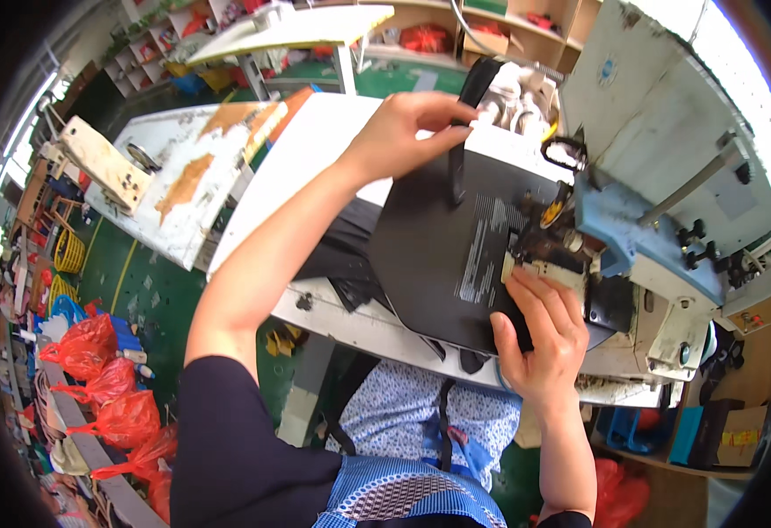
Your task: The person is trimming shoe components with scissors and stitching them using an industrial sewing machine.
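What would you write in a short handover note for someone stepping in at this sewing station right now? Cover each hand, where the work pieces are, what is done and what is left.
Left hand: pinches the black strap in a closed grip, holding it taut above the panel.
Right hand: fingers pressed flat on the black fabric panel just in front of the presser foot.
Panel lies on the sewing machine bed, its near edge overhanging the table.
Done: panel and strap positioned at the needle area.
Left: whether any stitching exists cannot be told; the strap looks still to be sewn down.

Packaging and labels only
Red plastic bags (104, 387) on floor, far left of both hands; cardboard box with yellow label (741, 437) low right of right hand (539, 339).
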Motion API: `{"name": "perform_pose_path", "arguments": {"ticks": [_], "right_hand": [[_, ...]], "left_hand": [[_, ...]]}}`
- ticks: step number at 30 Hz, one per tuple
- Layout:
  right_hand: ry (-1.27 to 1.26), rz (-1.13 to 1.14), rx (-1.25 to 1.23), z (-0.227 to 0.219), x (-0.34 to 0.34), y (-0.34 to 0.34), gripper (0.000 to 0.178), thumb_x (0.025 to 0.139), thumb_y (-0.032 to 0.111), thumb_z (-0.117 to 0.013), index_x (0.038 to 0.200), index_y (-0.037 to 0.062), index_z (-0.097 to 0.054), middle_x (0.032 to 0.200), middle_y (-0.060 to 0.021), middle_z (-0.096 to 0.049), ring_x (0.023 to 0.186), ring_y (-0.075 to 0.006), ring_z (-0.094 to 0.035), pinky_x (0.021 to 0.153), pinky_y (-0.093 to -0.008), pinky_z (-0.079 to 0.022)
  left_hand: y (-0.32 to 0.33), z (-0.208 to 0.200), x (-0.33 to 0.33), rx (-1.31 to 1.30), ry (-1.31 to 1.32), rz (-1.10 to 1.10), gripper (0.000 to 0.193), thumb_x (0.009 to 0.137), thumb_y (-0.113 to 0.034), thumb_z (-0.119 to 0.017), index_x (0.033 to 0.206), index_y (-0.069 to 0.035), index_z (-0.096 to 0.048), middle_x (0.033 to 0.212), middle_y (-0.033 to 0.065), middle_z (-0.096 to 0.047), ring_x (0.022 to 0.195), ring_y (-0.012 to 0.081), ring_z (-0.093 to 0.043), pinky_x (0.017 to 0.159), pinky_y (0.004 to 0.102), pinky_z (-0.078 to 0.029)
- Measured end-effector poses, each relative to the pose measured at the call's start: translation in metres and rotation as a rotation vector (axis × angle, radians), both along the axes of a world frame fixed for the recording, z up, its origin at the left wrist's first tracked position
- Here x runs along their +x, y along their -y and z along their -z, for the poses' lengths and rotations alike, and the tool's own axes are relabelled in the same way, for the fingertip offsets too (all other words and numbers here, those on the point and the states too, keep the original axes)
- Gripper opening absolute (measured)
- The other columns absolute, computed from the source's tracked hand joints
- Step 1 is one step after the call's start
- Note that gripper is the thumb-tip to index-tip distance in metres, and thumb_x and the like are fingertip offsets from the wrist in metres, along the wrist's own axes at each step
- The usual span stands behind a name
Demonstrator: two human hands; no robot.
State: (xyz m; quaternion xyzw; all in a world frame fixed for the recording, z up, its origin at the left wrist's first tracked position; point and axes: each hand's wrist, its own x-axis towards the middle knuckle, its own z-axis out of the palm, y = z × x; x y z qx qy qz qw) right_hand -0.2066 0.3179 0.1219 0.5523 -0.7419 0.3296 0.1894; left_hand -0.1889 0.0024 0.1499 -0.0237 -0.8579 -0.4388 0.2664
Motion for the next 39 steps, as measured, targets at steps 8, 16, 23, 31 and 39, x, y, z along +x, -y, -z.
{"name": "perform_pose_path", "arguments": {"ticks": [8,16,23,31,39], "right_hand": [[0.97,-0.418,-0.486,-0.045,0.03,0.018,0.036,0.098,0.002,-0.073,0.133,-0.0033,-0.067,0.117,-0.0126,-0.074,0.098,-0.0124,-0.07,0.084,-0.0258,-0.057],[1.314,-0.543,-0.388,-0.028,0.063,0.004,0.02,0.101,0.001,-0.071,0.119,-0.0045,-0.069,0.097,-0.0064,-0.073,0.083,-0.0098,-0.069,0.074,-0.0255,-0.058],[1.277,-0.44,-0.392,-0.007,0.073,-0.014,0.018,0.102,0.004,-0.072,0.118,-0.0031,-0.069,0.097,-0.0041,-0.073,0.085,-0.0078,-0.068,0.078,-0.0232,-0.057],[1.573,-0.377,-0.315,0.015,0.091,-0.03,0.016,0.107,0.017,-0.067,0.111,0.0015,-0.066,0.091,0.0033,-0.06,0.078,-0.0033,-0.05,0.069,-0.0191,-0.039],[1.704,-0.513,-1.017,0.014,0.051,-0.068,0.019,0.107,0.019,-0.063,0.111,0.0011,-0.057,0.083,0.0014,-0.045,0.072,-0.0075,-0.041,0.063,-0.0234,-0.037]], "left_hand": [[-0.099,-0.017,0.14,-0.345,-0.164,0.033,0.032,0.084,0.008,-0.078,0.113,-0.004,-0.08,0.117,0.0141,-0.078,0.098,0.0267,-0.078,0.081,0.0334,-0.065],[-0.159,0.001,0.187,0.418,0.037,0.162,0.086,0.093,0.003,-0.077,0.158,-0.01,-0.023,0.104,0.0091,-0.075,0.097,0.014,-0.074,0.086,0.0293,-0.059],[-0.172,-0.001,0.202,0.406,0.343,0.137,0.068,0.092,0.005,-0.077,0.154,-0.002,-0.047,0.097,0.0072,-0.074,0.092,0.0107,-0.073,0.081,0.0226,-0.058],[-0.178,0.026,0.195,0.658,0.386,0.156,0.017,0.105,-0.013,-0.069,0.112,0.003,-0.068,0.09,0.0029,-0.073,0.084,0.0068,-0.07,0.076,0.024,-0.057],[-0.169,0.047,0.213,0.651,0.542,0.168,0.014,0.107,-0.012,-0.066,0.105,0.002,-0.067,0.084,0.0018,-0.07,0.076,0.0083,-0.067,0.071,0.0255,-0.055]]}}
